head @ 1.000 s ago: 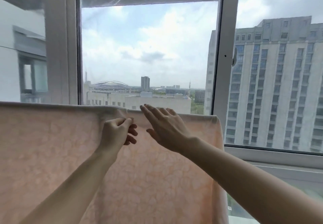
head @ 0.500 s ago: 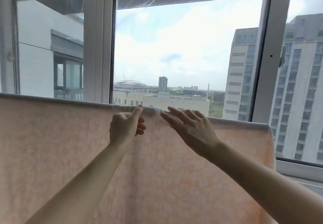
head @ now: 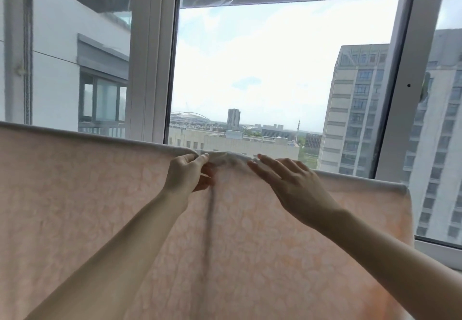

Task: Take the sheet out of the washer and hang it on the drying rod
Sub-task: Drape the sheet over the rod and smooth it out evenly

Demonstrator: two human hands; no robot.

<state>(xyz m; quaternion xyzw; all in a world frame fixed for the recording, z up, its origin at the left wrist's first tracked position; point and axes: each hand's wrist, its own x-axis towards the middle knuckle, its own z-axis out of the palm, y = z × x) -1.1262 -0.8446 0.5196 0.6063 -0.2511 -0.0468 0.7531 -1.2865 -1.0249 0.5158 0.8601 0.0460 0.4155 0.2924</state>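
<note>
Since a moment ago both of my hands have moved up to the top fold of the sheet (head: 75,194), where a small bunched hump of cloth now sits between them. My left hand (head: 186,176) pinches that bunched fabric at the fold between thumb and forefinger, the other fingers curled loosely behind. My right hand (head: 287,182) lies flat, its fingers (head: 268,163) straight and slightly spread, the tips touching the right side of the hump. The sheet is draped over the drying rod, which is hidden under the fold; it hangs down toward me as a broad, soft panel, pale peach with a faint mottled leaf-like print, thin enough for light to glow through. One dark vertical crease runs down from below my left hand. Its top edge forms a smooth rounded band sloping from left to right, ending in a straight side edge. Behind stands a white-framed window (head: 150,57) with smooth glass, showing blocky grey towers (head: 355,109) and cloudy sky.
</note>
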